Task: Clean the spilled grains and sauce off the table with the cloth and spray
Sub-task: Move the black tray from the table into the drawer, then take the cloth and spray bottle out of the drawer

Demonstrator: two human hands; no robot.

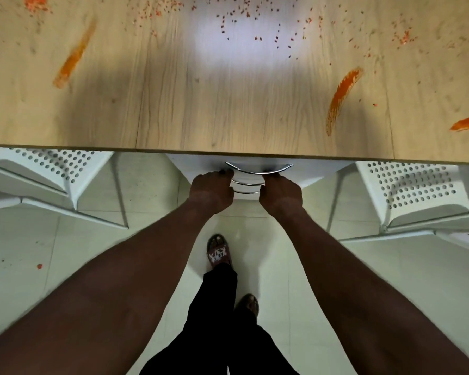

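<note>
Reaching under the table (228, 117), left hand (211, 192) and right hand (280, 196), fingers (224, 172) curled round the drawer handle (259, 170)

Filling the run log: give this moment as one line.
left hand, right hand: grip drawer handle | table: sauce streaks, grains unwiped | cloth, spray: not in view

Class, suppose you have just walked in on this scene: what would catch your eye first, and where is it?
Orange sauce streaks slash across the wooden table, with red grains scattered along its far side. Below the near edge, the left hand and right hand meet at the metal handles of white drawers.
</note>
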